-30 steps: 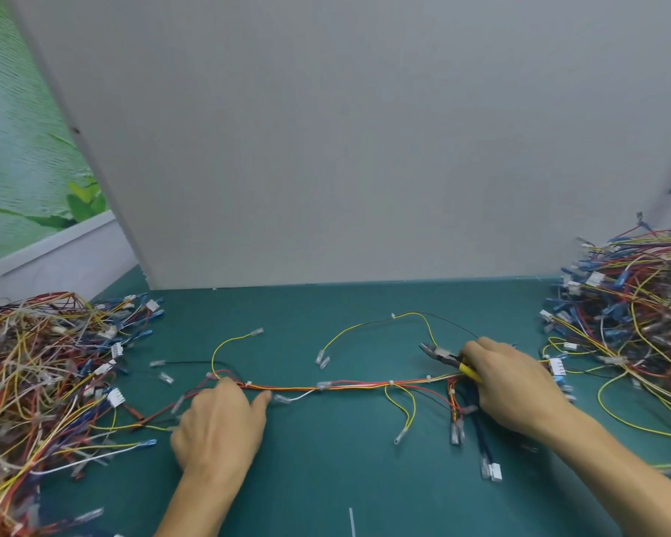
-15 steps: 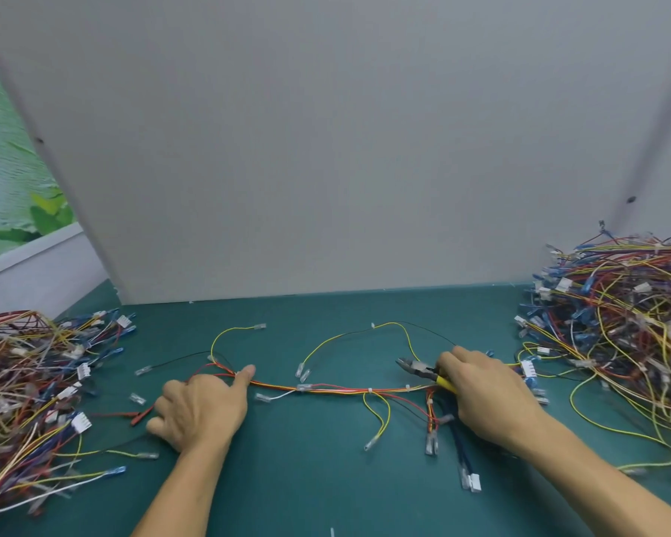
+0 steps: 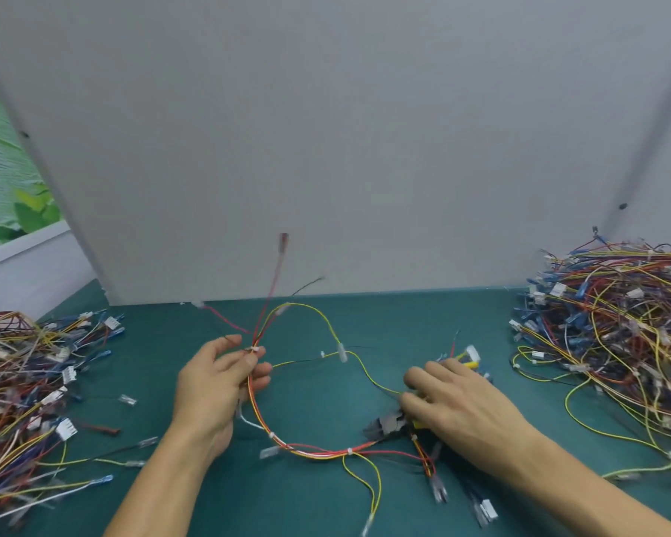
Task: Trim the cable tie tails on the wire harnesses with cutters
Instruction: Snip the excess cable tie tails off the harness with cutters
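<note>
A red, yellow and orange wire harness (image 3: 307, 449) curves across the green mat, bound by small white cable ties (image 3: 349, 451). My left hand (image 3: 219, 381) pinches its left end near a white tie and lifts it, so loose wire ends stick up toward the wall. My right hand (image 3: 456, 410) grips the yellow-handled cutters (image 3: 390, 423). Their grey jaws point left beside the harness's right part. The handles are mostly hidden under my fingers.
A big heap of harnesses (image 3: 620, 335) fills the right side and another heap (image 3: 20, 397) lies at the left. A grey panel (image 3: 326, 149) stands upright behind the green mat (image 3: 318, 501). Loose connectors (image 3: 485, 509) lie near the front edge.
My left hand has picked up the harness's left end and raised it, bending the straight harness into a loop. My right hand with the cutters has shifted slightly nearer.
</note>
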A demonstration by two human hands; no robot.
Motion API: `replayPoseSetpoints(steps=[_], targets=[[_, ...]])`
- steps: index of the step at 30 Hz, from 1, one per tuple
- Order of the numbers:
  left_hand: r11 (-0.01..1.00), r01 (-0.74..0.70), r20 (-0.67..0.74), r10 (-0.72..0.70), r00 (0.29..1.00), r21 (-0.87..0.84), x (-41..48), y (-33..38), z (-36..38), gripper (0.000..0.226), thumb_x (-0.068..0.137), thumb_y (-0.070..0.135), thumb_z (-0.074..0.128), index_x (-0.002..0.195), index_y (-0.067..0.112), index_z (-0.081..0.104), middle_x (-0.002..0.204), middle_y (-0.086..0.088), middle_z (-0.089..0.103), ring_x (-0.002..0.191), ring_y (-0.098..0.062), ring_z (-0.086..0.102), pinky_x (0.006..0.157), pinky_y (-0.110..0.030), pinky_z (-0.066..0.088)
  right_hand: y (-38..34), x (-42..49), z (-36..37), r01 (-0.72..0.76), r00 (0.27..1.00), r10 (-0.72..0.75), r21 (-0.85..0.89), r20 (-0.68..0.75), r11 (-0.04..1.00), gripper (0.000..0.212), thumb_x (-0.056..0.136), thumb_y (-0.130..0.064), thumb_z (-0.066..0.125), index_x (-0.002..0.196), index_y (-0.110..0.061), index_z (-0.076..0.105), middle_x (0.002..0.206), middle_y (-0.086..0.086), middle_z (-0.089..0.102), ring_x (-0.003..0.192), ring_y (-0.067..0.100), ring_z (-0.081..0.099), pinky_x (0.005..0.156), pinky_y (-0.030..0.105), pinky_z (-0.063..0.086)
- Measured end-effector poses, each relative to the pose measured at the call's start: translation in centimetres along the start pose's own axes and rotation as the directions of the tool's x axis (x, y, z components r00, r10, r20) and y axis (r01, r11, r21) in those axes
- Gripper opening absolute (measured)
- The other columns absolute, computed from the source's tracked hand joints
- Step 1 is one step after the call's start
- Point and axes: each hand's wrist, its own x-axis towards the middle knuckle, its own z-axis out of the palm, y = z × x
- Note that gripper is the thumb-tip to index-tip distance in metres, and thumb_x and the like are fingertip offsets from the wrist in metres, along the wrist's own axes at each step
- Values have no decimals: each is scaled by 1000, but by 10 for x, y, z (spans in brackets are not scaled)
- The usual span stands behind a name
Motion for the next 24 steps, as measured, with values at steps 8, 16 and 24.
replayPoseSetpoints(steps=[8,16,24], targets=[[976,153,-21,-158,987,-156,-6,-23,-10,19,95,-6,46,97,5,60,84,-5,62,65,-14,56,42,-16,45,11,9,-28,-797,603,730,281,323,534,26,91,-36,56,72,-21,49,68,0,54,74,32,54,58,35,41],[974,157,-21,-162,987,-162,-9,-23,-9,16,94,-3,51,96,7,62,80,-4,62,65,-16,58,45,-21,51,-28,30,-1,-874,444,722,82,531,478,47,83,-62,50,68,-18,43,71,-3,46,79,27,56,60,30,35],[984,101,-11,-103,995,-150,-11,-11,-7,14,88,-2,60,92,10,67,77,1,69,61,-12,63,49,-20,53,-20,32,-2,-945,312,733,114,604,308,20,75,-34,54,71,-16,46,71,-4,48,78,28,51,64,30,36]])
